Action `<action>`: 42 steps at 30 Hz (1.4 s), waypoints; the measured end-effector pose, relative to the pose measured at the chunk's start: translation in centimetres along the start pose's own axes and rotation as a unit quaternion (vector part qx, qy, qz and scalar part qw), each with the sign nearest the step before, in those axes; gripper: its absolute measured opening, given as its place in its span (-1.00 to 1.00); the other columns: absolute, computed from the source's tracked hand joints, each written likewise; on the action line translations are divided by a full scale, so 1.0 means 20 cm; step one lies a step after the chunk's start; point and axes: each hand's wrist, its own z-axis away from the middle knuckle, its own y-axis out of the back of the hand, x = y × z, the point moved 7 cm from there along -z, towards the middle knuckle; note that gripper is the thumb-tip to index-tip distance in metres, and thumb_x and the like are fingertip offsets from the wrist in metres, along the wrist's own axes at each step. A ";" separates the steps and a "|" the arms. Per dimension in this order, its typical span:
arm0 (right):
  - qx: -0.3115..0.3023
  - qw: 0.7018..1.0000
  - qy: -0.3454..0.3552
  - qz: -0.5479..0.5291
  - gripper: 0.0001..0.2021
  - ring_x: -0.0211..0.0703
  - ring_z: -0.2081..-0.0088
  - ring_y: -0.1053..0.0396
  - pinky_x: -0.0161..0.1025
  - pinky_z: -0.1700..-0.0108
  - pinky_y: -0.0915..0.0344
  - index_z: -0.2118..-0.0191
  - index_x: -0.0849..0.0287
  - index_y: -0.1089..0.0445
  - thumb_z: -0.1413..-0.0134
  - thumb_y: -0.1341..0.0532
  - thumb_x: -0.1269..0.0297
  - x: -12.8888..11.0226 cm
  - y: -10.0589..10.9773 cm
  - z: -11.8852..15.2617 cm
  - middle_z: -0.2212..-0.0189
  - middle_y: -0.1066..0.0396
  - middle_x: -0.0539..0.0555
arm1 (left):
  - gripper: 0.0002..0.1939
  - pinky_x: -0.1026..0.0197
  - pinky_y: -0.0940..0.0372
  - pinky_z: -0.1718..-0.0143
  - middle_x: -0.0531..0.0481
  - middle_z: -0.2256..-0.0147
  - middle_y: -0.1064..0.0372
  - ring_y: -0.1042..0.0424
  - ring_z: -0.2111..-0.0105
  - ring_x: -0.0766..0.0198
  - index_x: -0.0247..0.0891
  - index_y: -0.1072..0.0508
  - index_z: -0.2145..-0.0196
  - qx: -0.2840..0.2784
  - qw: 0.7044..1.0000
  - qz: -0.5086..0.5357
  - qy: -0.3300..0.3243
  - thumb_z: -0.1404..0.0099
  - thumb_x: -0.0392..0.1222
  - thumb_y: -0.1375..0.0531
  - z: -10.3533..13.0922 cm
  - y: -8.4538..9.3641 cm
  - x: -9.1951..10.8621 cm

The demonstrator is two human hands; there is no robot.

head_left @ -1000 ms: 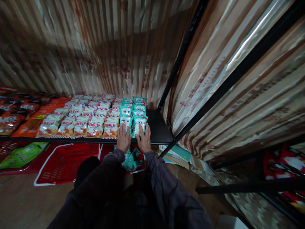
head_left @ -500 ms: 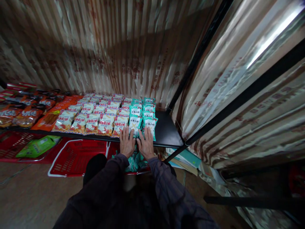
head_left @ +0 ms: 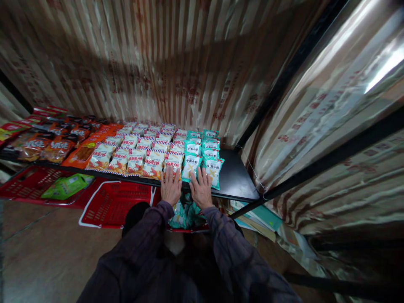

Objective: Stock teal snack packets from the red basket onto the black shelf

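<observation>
My left hand (head_left: pixel 171 187) lies with fingers outstretched over the lower front of a white-and-red snack bag (head_left: pixel 173 160), the last in its row. Fingers apart, my right hand (head_left: pixel 202 189) is at the lower edges of the two front teal snack bags, the left one (head_left: pixel 191 164) and the right one (head_left: pixel 213 168). Neither hand grips anything. More teal bags stand in two columns behind these. Several rows of white-and-red bags (head_left: pixel 135 162) fill the shelf (head_left: pixel 235 179) to the left.
Orange snack bags (head_left: pixel 80 153) lie farther left. Below the shelf are a red basket (head_left: pixel 110 206), a green bag (head_left: pixel 67 187) and a basket of teal bags (head_left: pixel 186 216). A black post (head_left: pixel 293 181) slants at the right, by flattened cardboard (head_left: pixel 261 219).
The view has swung left, so the shelf appears farther right. My left hand has moved left from the teal bags to the white-and-red bag; my right hand has shifted left relative to the bags.
</observation>
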 end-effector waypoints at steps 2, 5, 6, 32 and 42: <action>0.001 1.000 0.005 0.004 -0.54 0.10 -0.33 0.29 0.15 -0.23 0.14 -0.23 0.09 -0.11 -0.21 -0.05 0.28 0.00 0.00 0.01 -0.32 0.15 0.20 | -0.47 -0.20 0.22 -0.25 -0.25 -0.29 0.17 0.27 -0.30 0.01 -0.22 -0.08 -0.24 0.001 1.000 0.005 -0.006 -0.34 -0.14 0.02 0.00 0.01 0.01; 0.010 1.000 0.018 0.007 -0.54 0.11 -0.33 0.30 0.16 -0.24 0.15 -0.22 0.08 -0.11 -0.21 -0.05 0.28 -0.01 0.02 0.02 -0.33 0.18 0.17 | -0.46 -0.21 0.22 -0.24 -0.21 -0.31 0.20 0.29 -0.31 0.02 -0.18 -0.06 -0.25 0.013 1.000 0.015 -0.019 -0.33 -0.13 0.00 0.02 0.04 0.01; 0.017 1.000 0.020 0.009 -0.53 0.12 -0.33 0.30 0.16 -0.24 0.15 -0.23 0.08 -0.11 -0.20 -0.06 0.28 -0.01 0.03 0.03 -0.33 0.20 0.16 | -0.45 -0.22 0.23 -0.24 -0.19 -0.31 0.22 0.31 -0.31 0.01 -0.17 -0.06 -0.25 0.020 1.000 0.016 -0.017 -0.33 -0.14 0.00 0.02 0.06 -0.01; 0.068 0.991 -0.103 0.059 -0.54 0.17 -0.32 0.36 0.20 -0.19 0.09 -0.22 0.11 -0.11 -0.20 0.00 0.25 0.19 0.04 0.02 -0.34 0.23 0.16 | -0.48 -0.24 0.18 -0.22 -0.29 -0.30 0.20 0.34 -0.31 -0.03 -0.28 -0.15 -0.21 0.065 0.997 -0.008 0.048 -0.32 -0.14 0.01 -0.12 0.10 -0.43; 0.063 0.991 -0.106 0.045 -0.53 0.15 -0.33 0.35 0.20 -0.20 0.11 -0.24 0.09 -0.08 -0.21 0.00 0.27 0.19 0.04 0.01 -0.34 0.25 0.15 | -0.49 -0.23 0.16 -0.22 -0.30 -0.29 0.16 0.29 -0.31 -0.03 -0.32 -0.17 -0.20 0.072 0.996 0.016 0.058 -0.31 -0.14 0.02 -0.14 0.11 -0.43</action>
